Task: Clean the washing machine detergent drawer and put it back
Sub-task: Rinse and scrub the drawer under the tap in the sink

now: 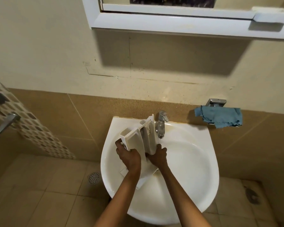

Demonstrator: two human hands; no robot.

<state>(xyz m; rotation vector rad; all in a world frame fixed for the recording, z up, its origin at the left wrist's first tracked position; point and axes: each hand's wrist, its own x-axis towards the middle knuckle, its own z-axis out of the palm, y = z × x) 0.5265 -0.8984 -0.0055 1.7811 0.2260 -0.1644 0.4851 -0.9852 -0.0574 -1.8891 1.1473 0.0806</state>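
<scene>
The white detergent drawer (138, 136) stands tilted on end over the white sink (195, 161), its compartments facing me and its top leaning toward the chrome tap (161, 124). My left hand (128, 155) grips the drawer's lower left edge. My right hand (158, 155) holds its lower right corner, just below the tap's spout. A thin stream of water seems to fall beside the drawer's right side. Another flat white plastic part (126, 171) lies in the basin beneath my wrists, partly hidden.
A blue cloth (220, 117) hangs on a chrome holder on the tiled wall right of the sink. A white mirror cabinet (179, 22) overhangs above. A floor drain (94, 177) sits left of the basin, and a door handle (5, 124) is at far left.
</scene>
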